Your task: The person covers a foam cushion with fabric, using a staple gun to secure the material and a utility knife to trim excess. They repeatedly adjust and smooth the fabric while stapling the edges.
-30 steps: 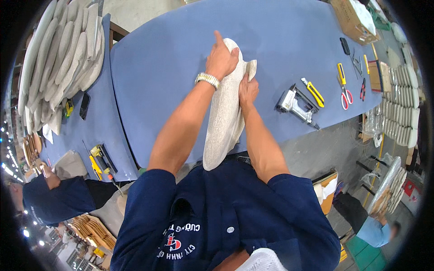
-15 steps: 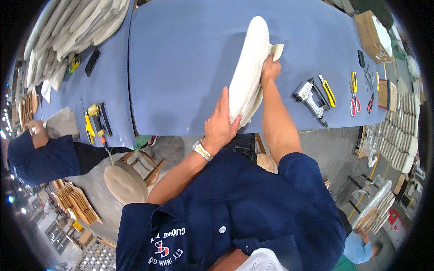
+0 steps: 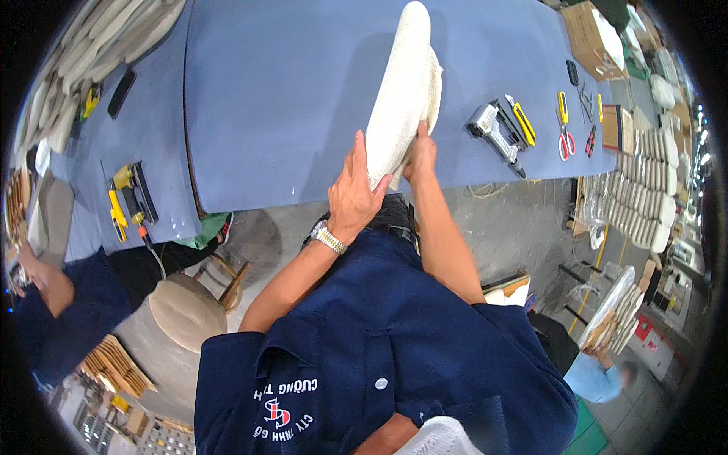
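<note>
A cream fabric-covered seat cushion (image 3: 398,91) stands on its edge at the near side of the blue table, its long side running away from me. My left hand (image 3: 355,188) holds its near left side, fingers laid along the face and thumb around the near end. On the right side, my right hand (image 3: 421,155) grips the loose cloth edge (image 3: 432,95) low down near the cushion's underside. Part of the right fingers is hidden behind the cushion and cloth.
Right of the cushion lie a staple gun (image 3: 497,136), a yellow cutter (image 3: 522,121), scissors (image 3: 566,127) and pliers (image 3: 591,142). A cardboard box (image 3: 591,42) sits at the far right. Another staple gun (image 3: 135,193) and stacked cushions (image 3: 91,53) are left, beside a co-worker (image 3: 76,303).
My right hand has slid nearer along the cushion, down its right side. The cloth flap that stuck out there now lies closer to the cushion. My left hand keeps its hold.
</note>
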The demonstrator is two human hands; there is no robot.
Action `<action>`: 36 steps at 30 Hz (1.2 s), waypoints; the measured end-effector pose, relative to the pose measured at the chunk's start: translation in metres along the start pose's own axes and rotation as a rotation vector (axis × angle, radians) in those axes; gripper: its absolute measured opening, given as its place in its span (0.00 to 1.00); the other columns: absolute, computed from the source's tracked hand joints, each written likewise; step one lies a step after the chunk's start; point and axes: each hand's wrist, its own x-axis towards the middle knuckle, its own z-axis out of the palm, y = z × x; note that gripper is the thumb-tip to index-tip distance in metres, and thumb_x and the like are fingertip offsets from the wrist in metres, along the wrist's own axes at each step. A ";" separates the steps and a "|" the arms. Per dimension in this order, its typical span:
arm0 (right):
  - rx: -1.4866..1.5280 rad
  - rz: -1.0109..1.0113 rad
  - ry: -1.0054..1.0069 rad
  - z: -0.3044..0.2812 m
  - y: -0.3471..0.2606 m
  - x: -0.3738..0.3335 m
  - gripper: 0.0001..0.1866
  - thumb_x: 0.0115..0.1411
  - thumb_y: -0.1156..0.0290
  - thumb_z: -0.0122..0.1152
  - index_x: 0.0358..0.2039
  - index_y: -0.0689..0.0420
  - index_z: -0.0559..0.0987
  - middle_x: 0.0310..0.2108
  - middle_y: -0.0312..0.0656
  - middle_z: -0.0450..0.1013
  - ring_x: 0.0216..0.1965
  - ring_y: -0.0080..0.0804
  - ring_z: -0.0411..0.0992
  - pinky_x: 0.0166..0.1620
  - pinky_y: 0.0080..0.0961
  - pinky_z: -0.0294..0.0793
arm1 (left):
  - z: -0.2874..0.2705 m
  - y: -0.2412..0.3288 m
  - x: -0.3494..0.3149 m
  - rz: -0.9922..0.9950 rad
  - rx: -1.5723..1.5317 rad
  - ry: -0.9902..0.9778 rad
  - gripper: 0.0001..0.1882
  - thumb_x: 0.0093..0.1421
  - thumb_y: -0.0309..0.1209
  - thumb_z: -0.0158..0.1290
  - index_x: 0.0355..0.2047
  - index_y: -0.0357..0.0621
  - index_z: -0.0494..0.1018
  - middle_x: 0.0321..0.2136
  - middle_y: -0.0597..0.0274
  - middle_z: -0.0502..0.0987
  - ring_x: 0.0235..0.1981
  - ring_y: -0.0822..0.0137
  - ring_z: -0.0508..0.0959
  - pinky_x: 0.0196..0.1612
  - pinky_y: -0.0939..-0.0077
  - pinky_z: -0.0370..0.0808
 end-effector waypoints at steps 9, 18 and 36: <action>-0.600 -0.433 0.227 0.020 0.008 -0.014 0.25 0.73 0.58 0.46 0.50 0.70 0.80 0.44 0.63 0.80 0.49 0.62 0.77 0.51 0.48 0.72 | -0.016 0.011 0.032 -0.054 -0.035 -0.146 0.48 0.64 0.39 0.60 0.73 0.31 0.44 0.62 0.29 0.67 0.56 0.34 0.75 0.53 0.50 0.78; -0.652 -0.490 0.259 0.029 0.007 -0.019 0.23 0.73 0.60 0.47 0.47 0.71 0.80 0.40 0.67 0.79 0.46 0.67 0.77 0.48 0.51 0.73 | 0.015 0.037 0.259 -0.033 0.129 -0.253 0.45 0.67 0.46 0.51 0.73 0.34 0.43 0.62 0.19 0.61 0.54 0.24 0.73 0.58 0.46 0.74; -0.513 -0.631 0.154 0.023 0.026 0.007 0.26 0.74 0.58 0.47 0.50 0.73 0.78 0.43 0.62 0.80 0.45 0.57 0.79 0.48 0.45 0.74 | -0.011 -0.023 0.006 -0.118 -0.143 -0.014 0.47 0.59 0.39 0.64 0.72 0.35 0.52 0.63 0.36 0.69 0.61 0.40 0.73 0.59 0.54 0.75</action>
